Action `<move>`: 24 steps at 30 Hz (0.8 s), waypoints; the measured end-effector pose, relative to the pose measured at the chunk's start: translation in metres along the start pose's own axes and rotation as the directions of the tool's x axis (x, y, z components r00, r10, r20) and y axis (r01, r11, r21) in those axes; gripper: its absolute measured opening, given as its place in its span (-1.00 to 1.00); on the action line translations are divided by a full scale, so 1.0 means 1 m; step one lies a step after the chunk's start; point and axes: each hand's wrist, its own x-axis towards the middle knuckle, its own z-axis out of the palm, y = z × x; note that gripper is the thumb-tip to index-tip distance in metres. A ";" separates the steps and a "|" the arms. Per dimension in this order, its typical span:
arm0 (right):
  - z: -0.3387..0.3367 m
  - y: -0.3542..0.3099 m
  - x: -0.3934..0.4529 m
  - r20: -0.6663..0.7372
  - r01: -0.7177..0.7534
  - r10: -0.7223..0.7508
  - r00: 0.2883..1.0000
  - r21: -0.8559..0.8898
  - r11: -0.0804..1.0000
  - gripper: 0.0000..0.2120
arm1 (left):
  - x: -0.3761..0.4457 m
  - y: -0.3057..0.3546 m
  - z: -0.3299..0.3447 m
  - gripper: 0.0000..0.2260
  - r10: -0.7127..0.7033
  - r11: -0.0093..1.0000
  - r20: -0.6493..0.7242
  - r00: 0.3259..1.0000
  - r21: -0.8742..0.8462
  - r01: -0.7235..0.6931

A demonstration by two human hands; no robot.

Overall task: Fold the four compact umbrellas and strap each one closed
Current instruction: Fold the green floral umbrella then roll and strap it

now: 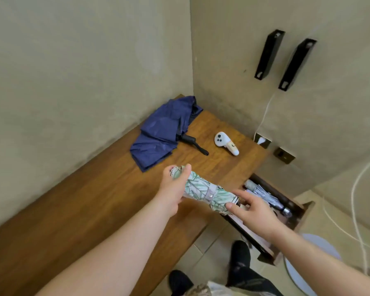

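Leaf-print umbrella (203, 190) held above the wooden bench (94, 199) edge, strap (210, 192) snapped round it. Left hand (174, 189) grips its far end; right hand (249, 207) w/ fingers spread, touching the near end. Probably light, soft slippery fabric over a stiff core, so hold mid-body by the strap. Blue umbrella (162, 133) lies loose, unfolded, further back on bench nr the corner walls; drawer (286, 210) open to the right w/ another umbrella inside.

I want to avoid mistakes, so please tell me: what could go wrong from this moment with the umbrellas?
1. Only the left hand grips the leaf-print umbrella; the right hand is open, so it may slip.
2. The blue umbrella lies unfolded on the table and could be forgotten.
3. The white controller near it might be knocked during folding.
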 end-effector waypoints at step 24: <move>-0.103 0.218 0.009 -0.041 -0.446 0.469 0.882 -0.388 0.806 -0.45 | 0.091 -0.163 0.213 -0.36 -0.101 0.344 0.375 0.921 0.882 -0.322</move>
